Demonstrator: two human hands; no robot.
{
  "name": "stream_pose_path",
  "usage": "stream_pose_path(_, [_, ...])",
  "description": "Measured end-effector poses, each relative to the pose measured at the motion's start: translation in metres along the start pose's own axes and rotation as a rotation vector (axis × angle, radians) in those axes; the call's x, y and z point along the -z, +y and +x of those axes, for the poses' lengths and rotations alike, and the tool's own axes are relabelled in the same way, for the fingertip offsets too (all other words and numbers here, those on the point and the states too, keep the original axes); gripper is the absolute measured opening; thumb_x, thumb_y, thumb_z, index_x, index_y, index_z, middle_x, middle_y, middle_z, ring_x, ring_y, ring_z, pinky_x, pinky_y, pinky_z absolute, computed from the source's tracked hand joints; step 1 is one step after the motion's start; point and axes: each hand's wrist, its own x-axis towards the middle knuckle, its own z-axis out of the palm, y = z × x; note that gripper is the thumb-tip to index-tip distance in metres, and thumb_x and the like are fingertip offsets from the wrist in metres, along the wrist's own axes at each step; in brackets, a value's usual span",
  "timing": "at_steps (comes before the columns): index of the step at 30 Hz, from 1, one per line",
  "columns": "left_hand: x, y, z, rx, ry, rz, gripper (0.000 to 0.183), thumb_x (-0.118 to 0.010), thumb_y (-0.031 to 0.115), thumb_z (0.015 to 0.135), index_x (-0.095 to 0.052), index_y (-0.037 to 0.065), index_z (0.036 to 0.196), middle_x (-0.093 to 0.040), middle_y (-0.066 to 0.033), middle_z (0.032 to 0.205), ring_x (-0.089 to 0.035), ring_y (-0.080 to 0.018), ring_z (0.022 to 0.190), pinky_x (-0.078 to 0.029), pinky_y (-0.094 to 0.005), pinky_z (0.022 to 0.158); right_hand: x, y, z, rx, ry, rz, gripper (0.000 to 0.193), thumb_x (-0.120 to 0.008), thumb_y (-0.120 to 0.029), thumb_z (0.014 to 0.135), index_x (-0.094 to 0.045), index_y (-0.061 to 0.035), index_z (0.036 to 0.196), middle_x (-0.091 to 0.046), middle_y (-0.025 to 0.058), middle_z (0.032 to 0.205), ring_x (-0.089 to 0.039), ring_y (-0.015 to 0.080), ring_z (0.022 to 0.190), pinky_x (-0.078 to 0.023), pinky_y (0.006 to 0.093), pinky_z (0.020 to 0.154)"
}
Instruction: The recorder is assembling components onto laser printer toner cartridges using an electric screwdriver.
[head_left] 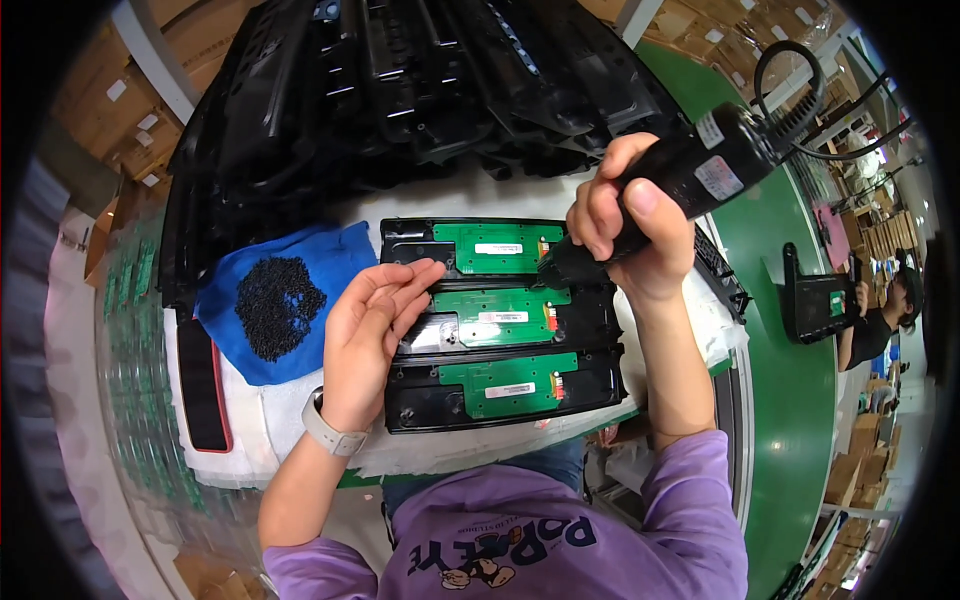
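Note:
My right hand (650, 235) is wrapped round a black corded electric screwdriver (730, 145), tilted with its tip down at the right end of a green circuit board (480, 262). That board lies in the farthest of three black plastic housings (410, 231) set in a row. A second circuit board (478, 330) fills the middle housing, and a third board (480, 376) is in the nearest one. Over the left ends of the far and middle housings, my left hand (368, 325) is open, palm partly up and fingers stretched out. Any small thing in its palm cannot be made out.
Left of the housings, a blue cloth (345, 250) bears a heap of small black screws (275, 310). A red-edged phone (203, 390) lies beside it. Black plastic parts (400, 110) are piled behind. At far right, another person (875, 325) handles a black housing (805, 300).

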Motion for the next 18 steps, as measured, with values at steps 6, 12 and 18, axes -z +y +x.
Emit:
stream_pose_path(6, [-0.003,0.000,0.000,0.047,-0.024,0.030,0.020,-0.033,0.016,0.099,-0.043,0.000,0.106,-0.060,-0.0215,0.105,-0.062,-0.0233,0.098,-0.050,-0.0268,0.080,-0.002,0.002,-0.001,-0.021,0.005,-0.042,0.024,-0.062,-0.013,0.074,-0.050,0.0041,0.086,-0.048,0.0060,0.053,-0.045,0.0131,0.040,-0.037,0.0247,0.041])
stream_pose_path(12, [0.004,-0.002,0.002,0.121,-0.105,0.016,0.022,-0.033,0.023,0.099,-0.043,0.003,0.099,-0.057,-0.0130,0.066,-0.051,-0.0118,0.043,-0.036,-0.0202,0.039,-0.007,0.006,-0.002,-0.083,-0.087,-0.195,0.026,-0.060,-0.019,0.076,-0.042,-0.0019,0.086,-0.041,0.0040,0.053,-0.039,0.0126,0.040,-0.032,0.0254,0.040])
stream_pose_path(18, [-0.001,0.002,0.001,0.189,-0.184,0.053,0.019,-0.036,0.021,0.098,-0.046,0.006,0.092,-0.038,0.0026,0.051,-0.023,-0.0029,0.039,-0.018,-0.0195,0.037,-0.014,0.005,0.002,-0.140,-0.059,-0.266,0.025,-0.061,-0.018,0.075,-0.043,-0.0016,0.081,-0.042,0.0046,0.052,-0.039,0.0124,0.040,-0.032,0.0242,0.040])
